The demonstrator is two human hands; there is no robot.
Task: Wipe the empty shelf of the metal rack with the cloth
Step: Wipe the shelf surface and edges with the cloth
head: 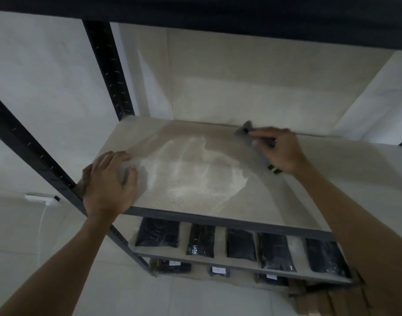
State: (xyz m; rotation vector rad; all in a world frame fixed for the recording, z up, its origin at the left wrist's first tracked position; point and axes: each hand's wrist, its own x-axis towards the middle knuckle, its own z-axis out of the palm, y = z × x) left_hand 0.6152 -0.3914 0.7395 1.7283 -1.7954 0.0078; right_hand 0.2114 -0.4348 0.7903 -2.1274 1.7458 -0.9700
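A right hand (281, 149) grips a grey cloth (250, 139) on the shelf (195, 174); the left hand (108, 181) rests flat, fingers relaxed.

Cloth (245, 133) motion-blurred, mostly hidden under right hand (281, 151). Labels on lower packets (217, 270) too small to read. Cardboard (327, 299) cut off at bottom edge.

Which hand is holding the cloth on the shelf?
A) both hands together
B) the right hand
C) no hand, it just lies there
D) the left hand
B: the right hand holds the grey cloth near the back of the shelf, while the left hand rests at the shelf's front left corner with no cloth in it.
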